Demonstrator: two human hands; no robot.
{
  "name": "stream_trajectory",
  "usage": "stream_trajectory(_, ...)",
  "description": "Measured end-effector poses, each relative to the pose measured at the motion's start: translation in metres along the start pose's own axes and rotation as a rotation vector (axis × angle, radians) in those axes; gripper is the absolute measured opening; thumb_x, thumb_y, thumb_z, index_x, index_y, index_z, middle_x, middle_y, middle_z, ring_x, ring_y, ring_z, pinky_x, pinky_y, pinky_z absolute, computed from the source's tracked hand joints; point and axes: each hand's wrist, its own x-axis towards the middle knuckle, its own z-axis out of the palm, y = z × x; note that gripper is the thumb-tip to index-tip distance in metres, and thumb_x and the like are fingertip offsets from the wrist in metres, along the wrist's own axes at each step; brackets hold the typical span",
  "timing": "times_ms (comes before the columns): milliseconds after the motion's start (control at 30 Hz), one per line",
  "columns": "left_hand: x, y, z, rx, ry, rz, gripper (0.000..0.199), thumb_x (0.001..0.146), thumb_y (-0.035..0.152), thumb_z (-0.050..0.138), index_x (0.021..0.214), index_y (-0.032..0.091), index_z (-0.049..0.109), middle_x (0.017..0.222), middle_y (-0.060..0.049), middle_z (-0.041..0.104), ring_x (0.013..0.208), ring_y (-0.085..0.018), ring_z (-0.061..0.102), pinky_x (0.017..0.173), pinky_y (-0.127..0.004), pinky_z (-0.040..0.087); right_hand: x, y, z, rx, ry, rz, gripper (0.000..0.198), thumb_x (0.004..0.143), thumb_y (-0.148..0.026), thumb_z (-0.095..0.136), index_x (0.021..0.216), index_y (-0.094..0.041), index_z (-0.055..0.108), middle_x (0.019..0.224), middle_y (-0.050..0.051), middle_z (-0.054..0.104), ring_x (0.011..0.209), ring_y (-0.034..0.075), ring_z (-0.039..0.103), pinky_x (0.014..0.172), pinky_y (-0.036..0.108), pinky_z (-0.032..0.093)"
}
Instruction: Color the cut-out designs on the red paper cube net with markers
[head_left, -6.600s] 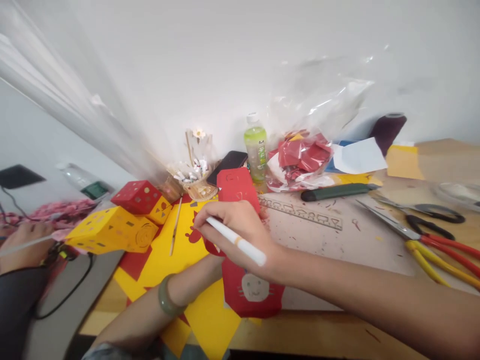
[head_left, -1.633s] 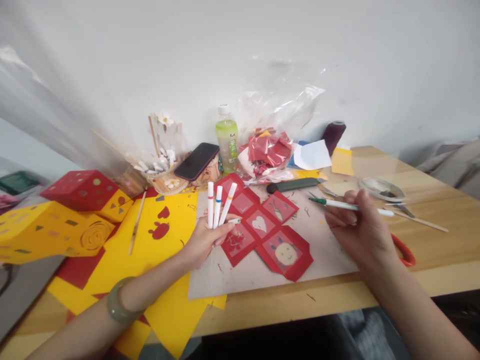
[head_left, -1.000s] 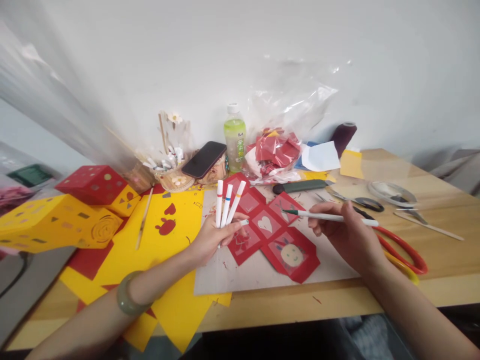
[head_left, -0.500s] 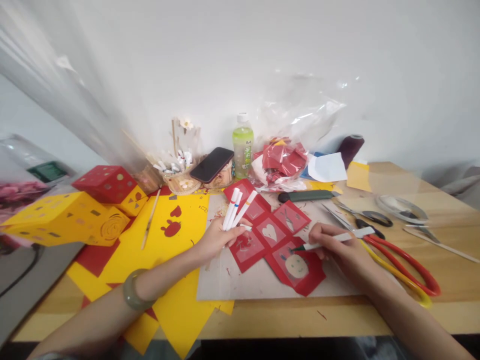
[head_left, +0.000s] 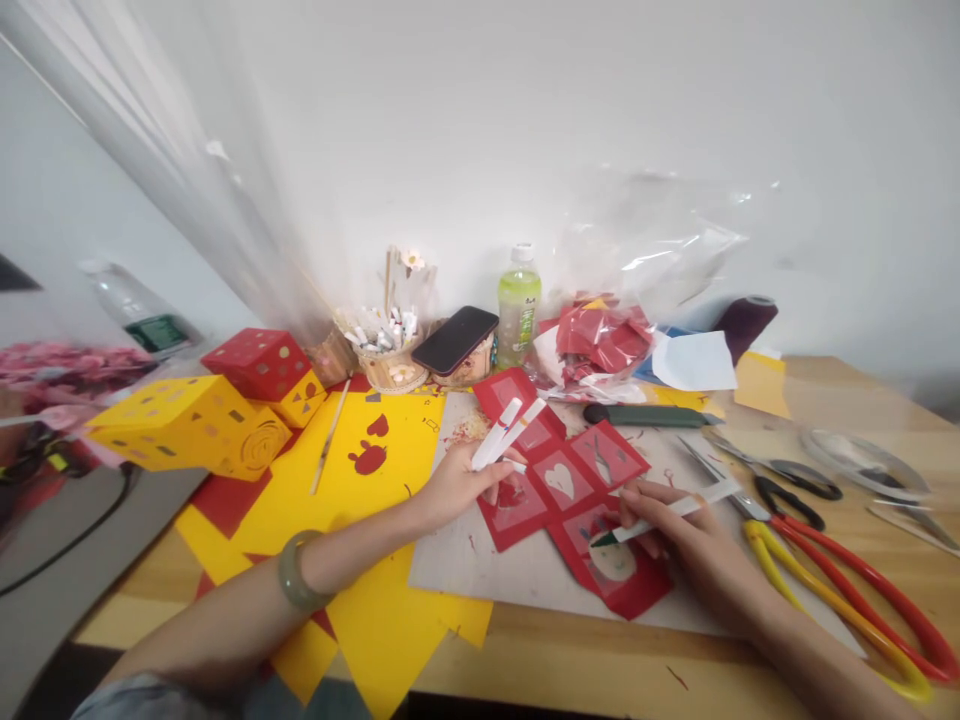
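Several white marker pens (head_left: pixel 516 428) stick up from my left hand (head_left: pixel 459 482), which is closed around them above the red paper. My right hand (head_left: pixel 675 520) pinches a marker with a green tip (head_left: pixel 671 510), held slanting over the lowest panel. Under both hands lies a flat red paper box net (head_left: pixel 517 515) with cut-out panels. A white heart (head_left: pixel 559 481) shows in its middle panel, and a pale round smiling face (head_left: pixel 613 562) in the lowest one, partly covered by the marker and fingers.
Red-and-yellow-handled scissors (head_left: pixel 847 590) and black scissors (head_left: pixel 802 480) lie at right, with a green cutter (head_left: pixel 652 415) behind the net. Yellow paper (head_left: pixel 375 580) spreads at left beside paper boxes (head_left: pixel 180 420). A phone (head_left: pixel 455 338), a bottle (head_left: pixel 519 310) and a scrap bag (head_left: pixel 600 345) stand behind.
The view has turned left, so things sit further right. The markers in my left hand now lean over more to the right. My right hand still holds the green-tipped marker over the lowest panel.
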Motion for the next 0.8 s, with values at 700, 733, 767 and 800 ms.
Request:
stream_trajectory(700,-0.011,0.003,0.009,-0.168,-0.127,-0.072,0.043,0.068,0.046,0.067,0.091,0.011,0.066,0.067,-0.007,0.066,0.038,-0.003,0.034,0.037,-0.018,0.025,0.001,-0.02,0.008,0.087,0.068,-0.306,0.017,0.081,-0.034,0.056,0.07,-0.023,0.061,0.066,-0.001,0.058,0.064,0.014,0.051,0.06,0.025,0.038)
stream_trajectory(733,-0.011,0.002,0.009,-0.176,-0.126,-0.073,0.042,0.068,0.046,0.067,0.092,0.011,0.066,0.068,-0.008,0.066,0.038,-0.003,0.034,0.037,-0.018,0.024,0.001,-0.02,0.01,0.084,0.078,-0.303,0.018,0.082,-0.034,0.055,0.07,-0.023,0.061,0.067,-0.001,0.058,0.065,0.015,0.052,0.061,0.026,0.038)
stream_trajectory(767,-0.011,0.002,0.008,-0.183,-0.126,-0.073,0.042,0.069,0.045,0.067,0.092,0.011,0.065,0.069,-0.008,0.067,0.038,-0.003,0.034,0.037,-0.018,0.023,0.002,-0.021,0.011,0.07,0.09,-0.306,0.018,0.082,-0.034,0.055,0.069,-0.023,0.062,0.067,-0.001,0.059,0.066,0.015,0.052,0.061,0.026,0.038)
stream_trajectory(800,-0.011,0.001,0.008,-0.189,-0.127,-0.073,0.041,0.069,0.044,0.067,0.092,0.01,0.065,0.07,-0.009,0.067,0.037,-0.003,0.034,0.037,-0.018,0.023,0.003,-0.021,0.013,0.053,0.1,-0.313,0.018,0.082,-0.034,0.055,0.068,-0.024,0.062,0.067,-0.001,0.059,0.066,0.015,0.052,0.061,0.026,0.038)
